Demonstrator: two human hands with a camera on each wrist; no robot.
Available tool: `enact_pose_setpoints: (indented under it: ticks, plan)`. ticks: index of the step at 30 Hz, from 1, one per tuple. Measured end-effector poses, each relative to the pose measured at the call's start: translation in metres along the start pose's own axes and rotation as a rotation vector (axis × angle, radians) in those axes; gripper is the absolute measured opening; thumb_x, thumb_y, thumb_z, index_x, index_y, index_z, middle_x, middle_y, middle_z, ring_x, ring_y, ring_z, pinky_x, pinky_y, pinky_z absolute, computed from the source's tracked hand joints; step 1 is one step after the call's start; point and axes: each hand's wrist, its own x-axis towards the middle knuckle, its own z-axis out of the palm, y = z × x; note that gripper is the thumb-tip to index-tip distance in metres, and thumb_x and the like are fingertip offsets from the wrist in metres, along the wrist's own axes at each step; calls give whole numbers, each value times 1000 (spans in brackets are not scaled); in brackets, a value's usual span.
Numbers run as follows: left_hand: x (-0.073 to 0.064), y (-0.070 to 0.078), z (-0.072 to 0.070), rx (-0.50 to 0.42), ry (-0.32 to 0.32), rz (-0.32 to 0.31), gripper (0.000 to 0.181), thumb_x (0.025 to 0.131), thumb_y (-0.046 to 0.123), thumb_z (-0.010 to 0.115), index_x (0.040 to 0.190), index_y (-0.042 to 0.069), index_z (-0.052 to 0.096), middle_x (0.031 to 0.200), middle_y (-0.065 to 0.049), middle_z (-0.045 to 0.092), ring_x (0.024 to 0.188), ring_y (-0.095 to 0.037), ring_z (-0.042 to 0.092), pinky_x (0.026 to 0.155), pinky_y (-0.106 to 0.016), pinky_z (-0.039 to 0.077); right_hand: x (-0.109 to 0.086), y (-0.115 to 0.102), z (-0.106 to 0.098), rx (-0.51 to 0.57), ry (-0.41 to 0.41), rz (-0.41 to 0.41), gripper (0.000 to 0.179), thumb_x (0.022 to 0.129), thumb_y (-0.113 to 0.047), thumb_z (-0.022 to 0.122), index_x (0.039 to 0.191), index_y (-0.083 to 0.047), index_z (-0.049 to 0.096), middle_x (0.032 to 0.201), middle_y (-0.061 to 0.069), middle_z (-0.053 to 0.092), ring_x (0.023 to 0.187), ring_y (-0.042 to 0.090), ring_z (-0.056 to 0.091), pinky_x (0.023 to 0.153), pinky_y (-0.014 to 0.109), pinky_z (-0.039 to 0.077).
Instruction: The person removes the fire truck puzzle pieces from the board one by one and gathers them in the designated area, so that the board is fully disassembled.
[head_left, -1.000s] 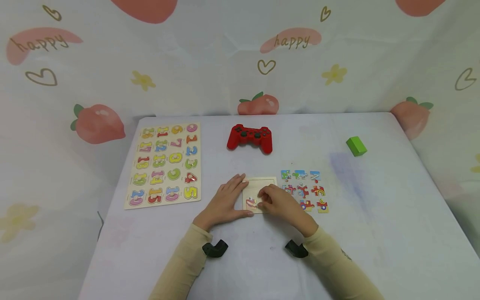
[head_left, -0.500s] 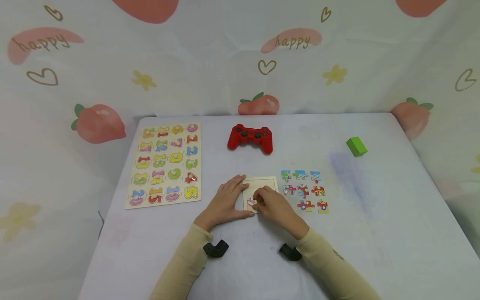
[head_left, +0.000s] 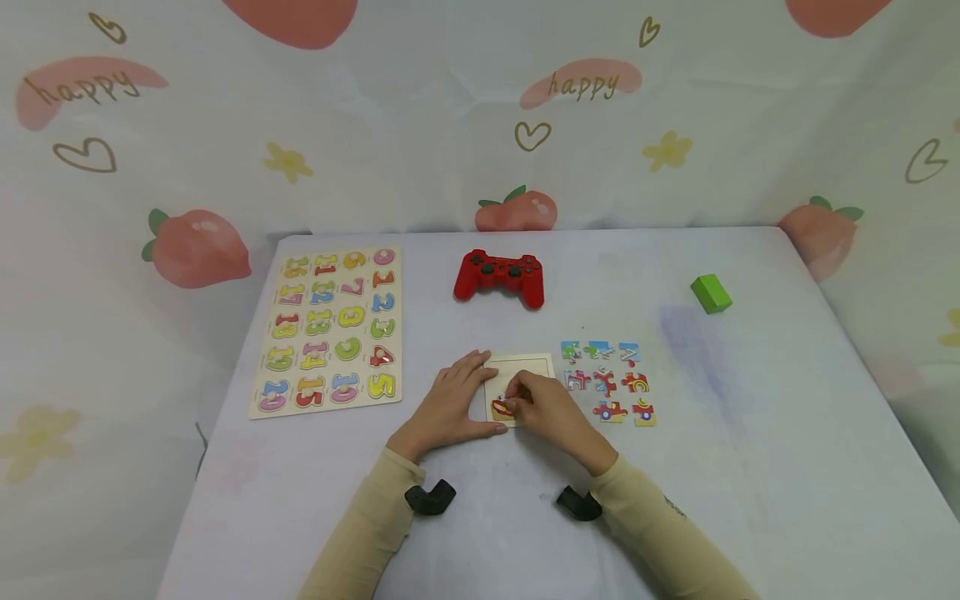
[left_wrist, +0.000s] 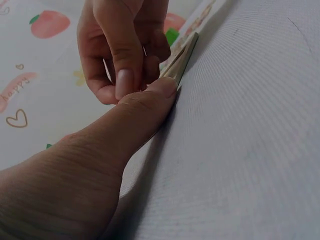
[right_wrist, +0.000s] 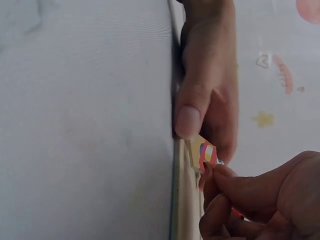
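Observation:
A small wooden puzzle tray (head_left: 517, 364) lies on the white table in front of the person. The left hand (head_left: 448, 410) rests along its left side, fingers extended at the upper left edge and thumb pressed at the lower edge. Above the tray's lower left corner, the right hand (head_left: 553, 410) pinches a jigsaw piece (right_wrist: 207, 152) between thumb and fingers. That piece is red and yellow, and it stands tilted in the right wrist view. Right of the tray lie several loose jigsaw pieces (head_left: 605, 383) in rows. The fingers partly hide the pinched piece.
A number puzzle board (head_left: 330, 333) occupies the table's left side. Behind the tray sits a red game controller (head_left: 500, 279). A green block (head_left: 712, 293) is at the back right. A printed cloth (head_left: 420, 125) hangs behind the table.
The right hand has shifted left over the tray to its lower left corner, then stayed there while the piece in its fingers turned. The left hand has kept its place.

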Motion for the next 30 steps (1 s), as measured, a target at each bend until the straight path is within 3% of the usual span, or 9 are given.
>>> enact_pose_setpoints:
  ticks: [4, 11, 16, 20, 24, 30]
  plan:
    - [0, -1, 0, 18, -1, 1, 88, 75, 68, 65, 142, 16, 42, 155, -1, 28, 145, -18, 20, 107, -45, 32, -2, 3, -14, 43, -2, 39, 9, 88, -14, 70, 87, -12, 61, 76, -3, 60, 66, 11, 48, 61, 26, 40]
    - [1, -1, 0, 27, -21, -6, 90, 76, 69, 64, 145, 17, 38, 156, 0, 27, 146, -16, 17, 108, -44, 32, -11, 24, -54, 5, 63, 89, 5, 88, -10, 68, 87, -9, 63, 78, 2, 63, 68, 15, 50, 61, 27, 41]
    - [1, -1, 0, 28, -28, -10, 90, 76, 69, 64, 145, 17, 38, 156, 0, 26, 146, -16, 17, 108, -43, 32, -20, 40, -76, -35, 12, 151, 5, 88, -10, 67, 88, -6, 65, 82, 4, 67, 69, 15, 54, 61, 29, 44]
    - [1, 0, 0, 28, -29, -13, 91, 76, 68, 64, 146, 17, 37, 156, 0, 26, 146, -16, 17, 108, -43, 33, -24, 49, -83, -45, -57, 196, 5, 88, -11, 67, 88, -6, 65, 83, 3, 67, 72, 15, 55, 62, 30, 44]
    - [1, -1, 1, 35, -28, -17, 91, 76, 68, 64, 146, 17, 37, 156, 0, 26, 145, -16, 18, 108, -43, 33, -26, 55, -83, -50, -115, 187, 6, 87, -9, 68, 84, -7, 63, 79, 2, 64, 72, 15, 54, 62, 28, 44]
    - [1, -1, 1, 24, -21, -21, 91, 75, 67, 66, 145, 17, 37, 156, 0, 27, 145, -17, 19, 107, -43, 33, -27, 58, -78, -62, -118, 158, 8, 86, -7, 69, 81, -7, 62, 76, 1, 62, 69, 13, 52, 60, 27, 43]
